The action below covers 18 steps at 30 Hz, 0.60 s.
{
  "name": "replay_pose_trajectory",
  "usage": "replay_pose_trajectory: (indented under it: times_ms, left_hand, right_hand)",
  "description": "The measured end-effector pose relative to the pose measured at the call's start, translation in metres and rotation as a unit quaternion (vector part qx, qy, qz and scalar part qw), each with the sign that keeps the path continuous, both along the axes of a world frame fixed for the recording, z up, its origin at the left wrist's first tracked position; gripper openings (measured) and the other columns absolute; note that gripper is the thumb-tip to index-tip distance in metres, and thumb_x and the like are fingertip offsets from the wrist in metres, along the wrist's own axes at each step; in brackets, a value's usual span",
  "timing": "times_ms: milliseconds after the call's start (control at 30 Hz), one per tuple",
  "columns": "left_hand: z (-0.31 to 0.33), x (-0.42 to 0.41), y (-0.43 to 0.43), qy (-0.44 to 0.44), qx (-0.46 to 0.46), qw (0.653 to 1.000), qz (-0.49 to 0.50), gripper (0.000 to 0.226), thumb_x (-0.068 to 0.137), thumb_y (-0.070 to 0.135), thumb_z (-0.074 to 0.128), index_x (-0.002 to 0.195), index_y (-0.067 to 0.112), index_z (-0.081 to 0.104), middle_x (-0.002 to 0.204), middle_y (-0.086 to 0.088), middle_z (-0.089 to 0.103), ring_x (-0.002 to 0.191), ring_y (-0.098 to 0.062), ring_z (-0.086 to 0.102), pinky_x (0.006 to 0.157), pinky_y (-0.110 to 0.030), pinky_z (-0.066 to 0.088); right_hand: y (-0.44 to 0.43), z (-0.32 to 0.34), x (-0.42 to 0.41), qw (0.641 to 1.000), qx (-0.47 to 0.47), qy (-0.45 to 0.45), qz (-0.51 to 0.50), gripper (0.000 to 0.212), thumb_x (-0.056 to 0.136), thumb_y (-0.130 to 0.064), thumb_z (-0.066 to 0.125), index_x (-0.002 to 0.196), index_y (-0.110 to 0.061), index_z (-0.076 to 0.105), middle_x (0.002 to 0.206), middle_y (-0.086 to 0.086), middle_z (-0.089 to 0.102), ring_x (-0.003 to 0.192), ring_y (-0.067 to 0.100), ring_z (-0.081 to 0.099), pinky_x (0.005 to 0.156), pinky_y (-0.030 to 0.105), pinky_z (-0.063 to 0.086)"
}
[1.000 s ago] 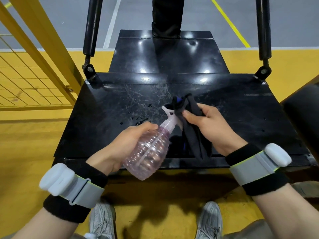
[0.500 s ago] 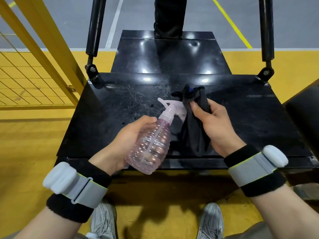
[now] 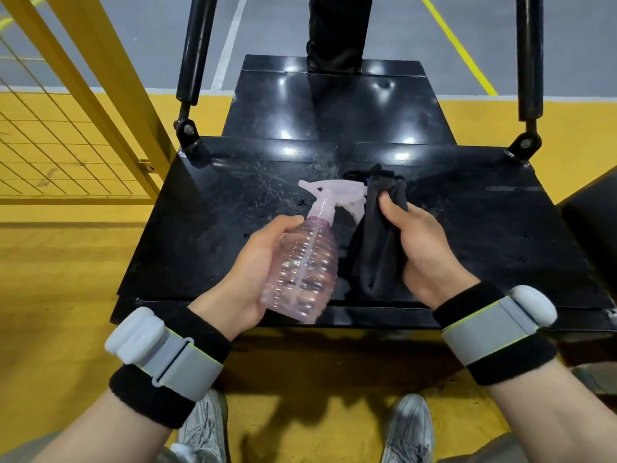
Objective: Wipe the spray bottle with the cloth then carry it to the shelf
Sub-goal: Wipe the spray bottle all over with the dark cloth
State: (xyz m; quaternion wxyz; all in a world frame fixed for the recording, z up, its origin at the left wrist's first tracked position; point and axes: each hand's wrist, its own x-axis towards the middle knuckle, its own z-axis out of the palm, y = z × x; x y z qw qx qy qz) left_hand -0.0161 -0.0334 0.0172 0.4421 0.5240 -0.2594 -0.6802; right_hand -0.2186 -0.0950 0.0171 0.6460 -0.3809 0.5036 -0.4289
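Spray bottle point(image 3: 302, 265) in left hand point(image 3: 248, 279), liquid unclear, cloth point(image 3: 380, 242) in right hand point(image 3: 424, 248)

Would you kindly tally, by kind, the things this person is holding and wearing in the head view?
spray bottle: 1, gripped by the left hand
black cloth: 1, gripped by the right hand
grey wrist trackers: 2, one per wrist
grey sneakers: 2
Total: 6
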Motion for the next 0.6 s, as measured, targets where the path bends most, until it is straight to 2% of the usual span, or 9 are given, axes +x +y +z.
replay_pose_trajectory:
  times_ms: [133, 233, 333, 400, 467, 500, 533, 600]
  left_hand:
    - [-0.003, -0.001, -0.003, 0.020, 0.005, 0.999, 0.046, 0.032, 0.091, 0.047, 0.061, 0.078, 0.021, 0.075, 0.075, -0.001, 0.071, 0.062, -0.021, 0.070, 0.061, -0.033, 0.059]
    - [-0.007, 0.000, -0.007, 0.001, 0.007, 0.997, 0.079, 0.030, 0.091, 0.048, 0.061, 0.088, 0.021, 0.074, 0.076, 0.000, 0.073, 0.064, -0.020, 0.073, 0.059, -0.033, 0.059]
    - [-0.010, 0.001, -0.008, -0.022, 0.019, 0.995, 0.095, 0.033, 0.091, 0.050, 0.060, 0.096, 0.021, 0.074, 0.081, -0.002, 0.076, 0.069, -0.022, 0.075, 0.062, -0.037, 0.061]
    - [-0.010, -0.005, -0.008, -0.033, 0.028, 0.994, 0.102, 0.037, 0.093, 0.051, 0.057, 0.101, 0.020, 0.076, 0.090, -0.005, 0.079, 0.080, -0.027, 0.077, 0.074, -0.046, 0.063]
    - [-0.011, -0.010, -0.008, -0.028, 0.029, 0.992, 0.116, 0.042, 0.099, 0.045, 0.050, 0.112, 0.015, 0.076, 0.108, -0.012, 0.079, 0.102, -0.033, 0.074, 0.097, -0.050, 0.057]
    - [-0.013, -0.011, -0.007, -0.016, 0.030, 0.992, 0.118, 0.042, 0.101, 0.042, 0.047, 0.110, 0.014, 0.076, 0.109, -0.013, 0.078, 0.105, -0.033, 0.072, 0.100, -0.048, 0.055]
    - [-0.014, -0.012, -0.006, -0.002, 0.034, 0.993, 0.111, 0.041, 0.102, 0.040, 0.044, 0.101, 0.015, 0.078, 0.103, -0.011, 0.079, 0.100, -0.031, 0.073, 0.093, -0.044, 0.058]
    - [-0.012, -0.013, -0.004, 0.018, 0.043, 0.995, 0.090, 0.043, 0.102, 0.038, 0.042, 0.092, 0.018, 0.078, 0.094, -0.008, 0.078, 0.087, -0.027, 0.074, 0.083, -0.043, 0.061]
  right_hand:
    - [0.006, -0.001, 0.001, 0.990, -0.086, 0.106, -0.038, 0.022, 0.103, -0.034, 0.061, 0.092, -0.032, 0.080, 0.092, -0.008, 0.081, 0.085, 0.008, 0.077, 0.074, 0.026, 0.062]
    - [0.009, 0.000, 0.001, 0.952, -0.225, 0.204, -0.038, 0.015, 0.104, -0.026, 0.061, 0.099, -0.035, 0.072, 0.099, -0.008, 0.070, 0.094, 0.006, 0.066, 0.087, 0.025, 0.052]
    - [0.019, 0.003, 0.011, 0.922, -0.315, 0.225, 0.005, 0.009, 0.101, -0.026, 0.061, 0.106, -0.030, 0.067, 0.102, -0.011, 0.056, 0.096, -0.004, 0.056, 0.089, 0.017, 0.042]
    - [0.031, 0.004, 0.020, 0.891, -0.365, 0.261, 0.063, 0.027, 0.098, -0.030, 0.060, 0.122, -0.021, 0.068, 0.115, -0.003, 0.053, 0.109, -0.003, 0.053, 0.097, 0.010, 0.038]
    - [0.044, 0.001, 0.029, 0.852, -0.396, 0.313, 0.138, 0.051, 0.096, -0.037, 0.055, 0.144, -0.022, 0.058, 0.128, 0.002, 0.047, 0.122, 0.008, 0.049, 0.106, 0.014, 0.036]
    - [0.049, -0.002, 0.031, 0.830, -0.402, 0.352, 0.162, 0.057, 0.096, -0.041, 0.053, 0.151, -0.025, 0.050, 0.132, 0.001, 0.044, 0.126, 0.013, 0.048, 0.108, 0.019, 0.037]
    - [0.051, -0.005, 0.033, 0.816, -0.399, 0.382, 0.171, 0.061, 0.096, -0.045, 0.050, 0.154, -0.029, 0.044, 0.135, -0.001, 0.041, 0.129, 0.015, 0.045, 0.107, 0.022, 0.038]
    - [0.051, -0.007, 0.035, 0.821, -0.368, 0.407, 0.159, 0.064, 0.096, -0.053, 0.045, 0.157, -0.036, 0.038, 0.135, -0.006, 0.036, 0.131, 0.013, 0.040, 0.105, 0.016, 0.035]
